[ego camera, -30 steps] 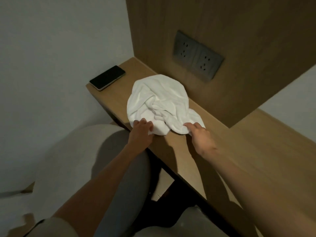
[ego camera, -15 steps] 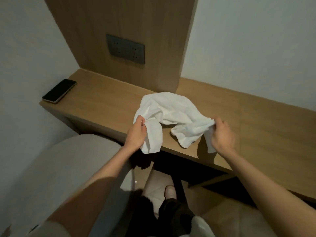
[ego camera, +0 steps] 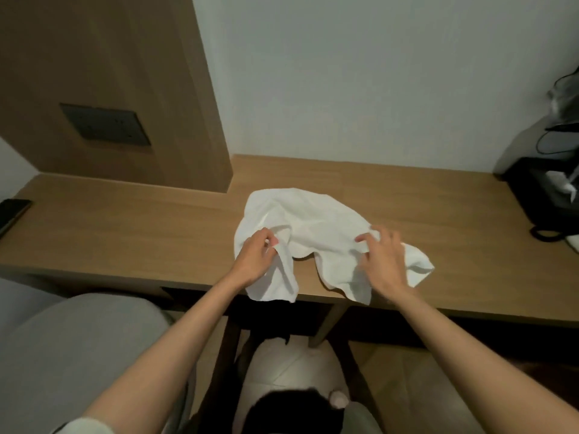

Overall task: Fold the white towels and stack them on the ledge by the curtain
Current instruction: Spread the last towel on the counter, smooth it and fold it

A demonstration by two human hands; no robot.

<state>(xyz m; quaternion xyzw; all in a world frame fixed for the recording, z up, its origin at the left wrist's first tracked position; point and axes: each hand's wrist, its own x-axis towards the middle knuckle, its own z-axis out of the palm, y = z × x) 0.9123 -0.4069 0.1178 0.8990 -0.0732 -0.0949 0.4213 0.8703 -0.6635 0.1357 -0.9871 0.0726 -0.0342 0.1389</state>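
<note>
A person is handling a crumpled white towel [ego camera: 313,220] on a smooth, pale wood-grain bench [ego camera: 125,233]. The soft cloth is lying in rumpled folds, two limp flaps reaching the front edge. The left hand [ego camera: 253,258] is pinching a fold at the towel's left side between thumb and fingertips. The right hand [ego camera: 382,264], slightly blurred, is curling its fingers into the cloth at the towel's right side. Behind and left of the towel, a flat wooden panel [ego camera: 109,57] is carrying a dark rectangular socket plate [ego camera: 105,125]. Far left of the towel, a slim black phone [ego camera: 12,214] is lying flat. Well right of the towel, a black boxy object [ego camera: 545,195] with looping cords is sitting against the plain matte wall [ego camera: 344,73].
</note>
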